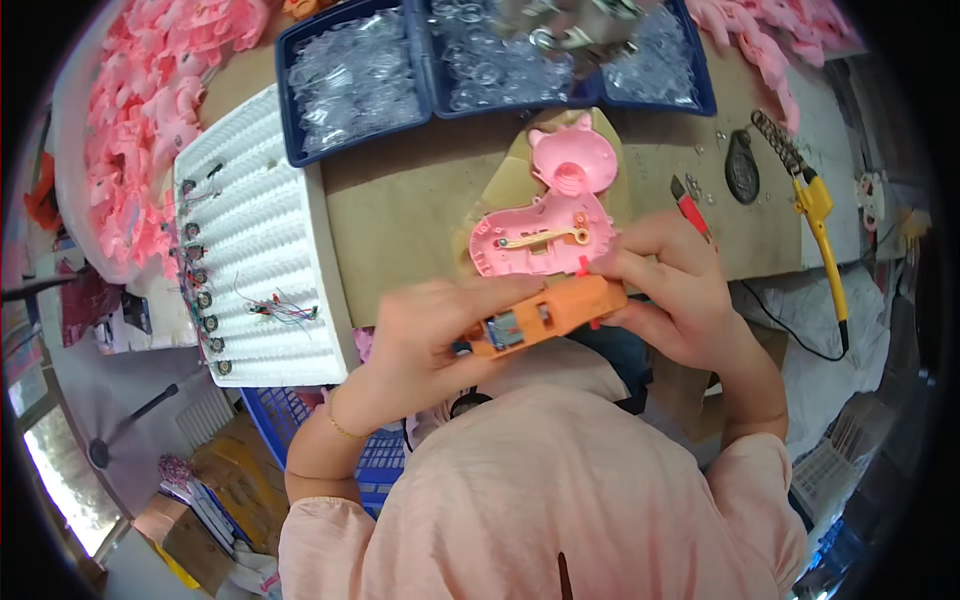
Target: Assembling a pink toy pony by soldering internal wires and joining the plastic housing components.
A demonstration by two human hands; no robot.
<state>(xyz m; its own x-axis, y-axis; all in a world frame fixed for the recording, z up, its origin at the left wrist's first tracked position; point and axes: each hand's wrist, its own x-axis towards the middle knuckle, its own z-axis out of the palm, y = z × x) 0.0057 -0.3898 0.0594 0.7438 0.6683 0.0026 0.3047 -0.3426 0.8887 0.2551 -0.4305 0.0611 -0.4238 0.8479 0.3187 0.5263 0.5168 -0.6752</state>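
Note:
Both of my hands hold an orange plastic housing (548, 315) with a small motor and wires showing inside it. My left hand (420, 345) grips its left end from below. My right hand (665, 290) holds its right end, fingertips pinching a small red part (583, 264) at the top edge. Just beyond it, a pink plastic toy shell (540, 238) with a brass-coloured strip lies open on the brown table (400, 215), touching a pink animal-shaped piece (572, 160).
A white ribbed tray (262, 240) with small motors and wires sits at left. Blue bins (350, 80) of clear plastic parts stand at the back. Pink shells (150, 120) are heaped at far left. A yellow-handled soldering iron (822, 225) and red cutter (692, 212) lie at right.

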